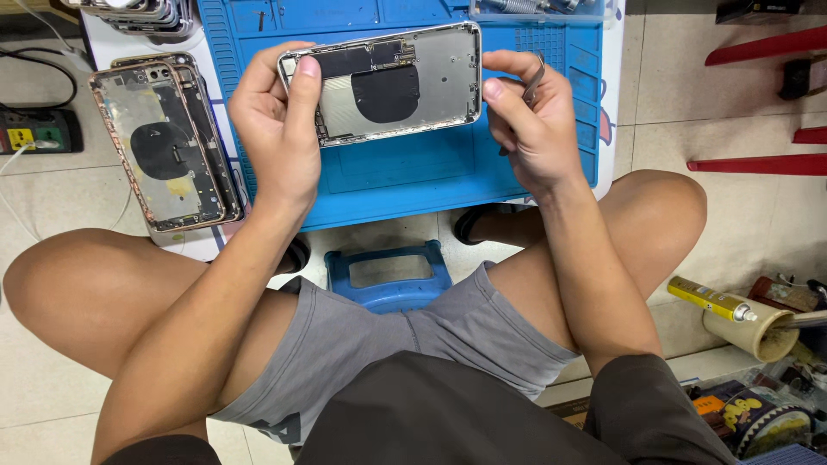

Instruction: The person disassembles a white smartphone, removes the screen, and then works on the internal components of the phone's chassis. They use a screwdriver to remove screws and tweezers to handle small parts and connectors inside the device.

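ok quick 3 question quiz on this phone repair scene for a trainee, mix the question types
1. True or false: the left hand grips one end of the opened phone housing.
2. What does the right hand hold besides the housing? A) tweezers B) a hammer C) a brush
3. Fill in: the housing is held above the ___ work mat.

Key
1. True.
2. A; the metal tweezers sit between the fingers.
3. Blue. A stack of other opened housings lies beside the mat, near the left hand.
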